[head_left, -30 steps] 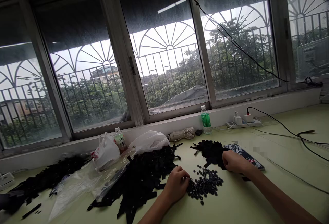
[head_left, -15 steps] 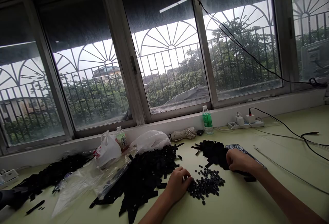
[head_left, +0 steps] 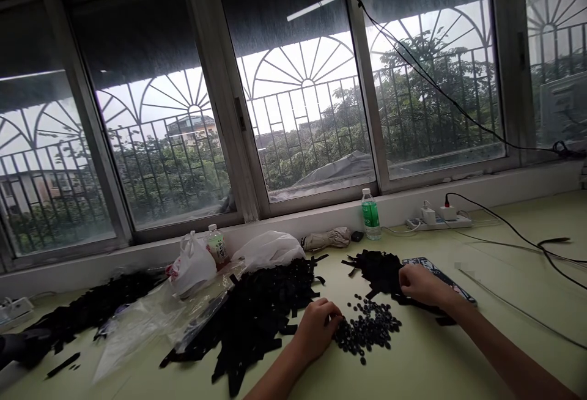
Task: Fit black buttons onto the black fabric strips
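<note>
My left hand (head_left: 317, 328) rests at the left edge of a loose pile of small round black buttons (head_left: 370, 328). Its fingers are curled together at the thumb, and what lies between the fingertips is too small to make out. My right hand (head_left: 419, 285) is closed above the right side of a small heap of black fabric strips (head_left: 378, 268); its fingertips are turned away, so anything in them is hidden. A larger heap of black strips (head_left: 263, 305) spreads to the left of my left hand. Beyond my right wrist lies a phone with a patterned case (head_left: 452, 281).
Clear plastic sheeting (head_left: 142, 329), a white plastic bag (head_left: 195, 265) and a drink bottle (head_left: 217, 246) stand left. Near the window are a folded beige umbrella-like bundle (head_left: 326, 239) and a green-labelled bottle (head_left: 370, 215). A power strip (head_left: 440, 222) with cables lies right.
My right hand has shifted slightly to the left, showing more of the phone. My left hand stays at the buttons, nearly unmoved.
</note>
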### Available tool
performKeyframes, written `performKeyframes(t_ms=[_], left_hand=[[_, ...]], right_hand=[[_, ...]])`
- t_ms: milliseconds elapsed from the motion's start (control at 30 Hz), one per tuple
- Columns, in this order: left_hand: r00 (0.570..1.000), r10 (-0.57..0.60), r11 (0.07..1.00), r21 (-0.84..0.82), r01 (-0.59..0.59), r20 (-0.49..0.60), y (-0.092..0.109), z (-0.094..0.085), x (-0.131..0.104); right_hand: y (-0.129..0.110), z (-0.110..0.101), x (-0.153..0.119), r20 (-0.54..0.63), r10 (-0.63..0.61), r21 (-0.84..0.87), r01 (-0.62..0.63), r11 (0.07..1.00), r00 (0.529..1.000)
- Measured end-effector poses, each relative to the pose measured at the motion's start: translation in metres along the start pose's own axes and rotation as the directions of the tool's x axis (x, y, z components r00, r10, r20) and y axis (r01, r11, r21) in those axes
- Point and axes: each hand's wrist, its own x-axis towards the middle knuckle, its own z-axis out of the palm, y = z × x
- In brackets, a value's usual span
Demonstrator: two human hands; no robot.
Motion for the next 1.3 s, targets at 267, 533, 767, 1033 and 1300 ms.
performKeyframes(t_ms=[267, 533, 767, 1033, 1300], left_hand=[[0.998, -0.06, 0.997, 0.042, 0.061, -0.029, -0.003, 0.003, 0.001], [0.991, -0.114, 0.991, 0.069, 0.119, -0.073, 0.0, 0.001, 0.001], [0.992, -0.114, 0.991, 0.059, 0.117, -0.058, -0.004, 0.002, 0.003], [0.994, -0.104, 0.994, 0.02, 0.105, -0.045, -0.005, 0.004, 0.003], [0.965, -0.082, 0.994, -0.091, 0.061, -0.249, -0.002, -0.001, 0.003]], right_hand=[[-0.012, -0.013, 0.001, -0.037, -0.015, 0.178, 0.022, 0.984, 0.999], [-0.027, -0.02, -0.002, -0.037, 0.124, 0.808, -0.043, 0.587, 0.992], [-0.031, -0.011, -0.001, 0.046, 0.156, 0.932, -0.099, 0.35, 0.987], [-0.04, 0.01, -0.003, 0.167, 0.116, 0.942, -0.193, 0.275, 0.979], [-0.064, 0.03, -0.015, 0.264, 0.026, 0.95, -0.265, 0.168, 0.964]])
